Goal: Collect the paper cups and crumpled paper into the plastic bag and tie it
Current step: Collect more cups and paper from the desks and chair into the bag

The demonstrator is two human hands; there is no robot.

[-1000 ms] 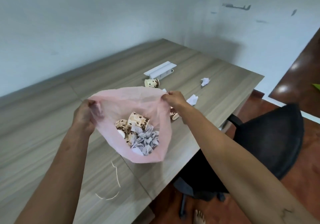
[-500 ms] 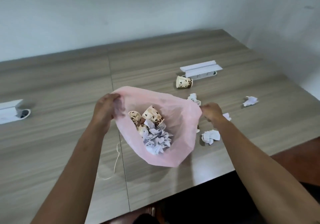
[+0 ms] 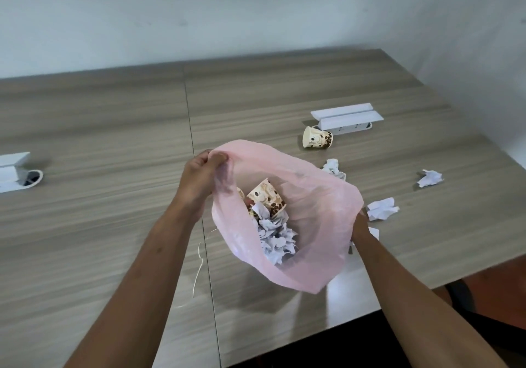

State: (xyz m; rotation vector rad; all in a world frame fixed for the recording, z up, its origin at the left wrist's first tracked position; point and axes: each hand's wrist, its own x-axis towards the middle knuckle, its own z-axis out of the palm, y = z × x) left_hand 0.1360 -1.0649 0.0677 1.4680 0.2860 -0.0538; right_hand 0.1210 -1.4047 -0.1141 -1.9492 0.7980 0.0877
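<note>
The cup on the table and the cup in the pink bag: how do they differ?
The cup on the table lies on its side, out in the open, near a white socket box. The cup in the bag is tilted, partly buried among crumpled paper, inside the pink bag that both hands hold open. Both carry the same brown bean print.

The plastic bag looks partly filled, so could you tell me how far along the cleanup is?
Done: cups and crumpled paper sit inside the pink bag. In hand: left hand and right hand hold its rim open. Left: one paper cup, several paper wads on the table, then tying.
</note>
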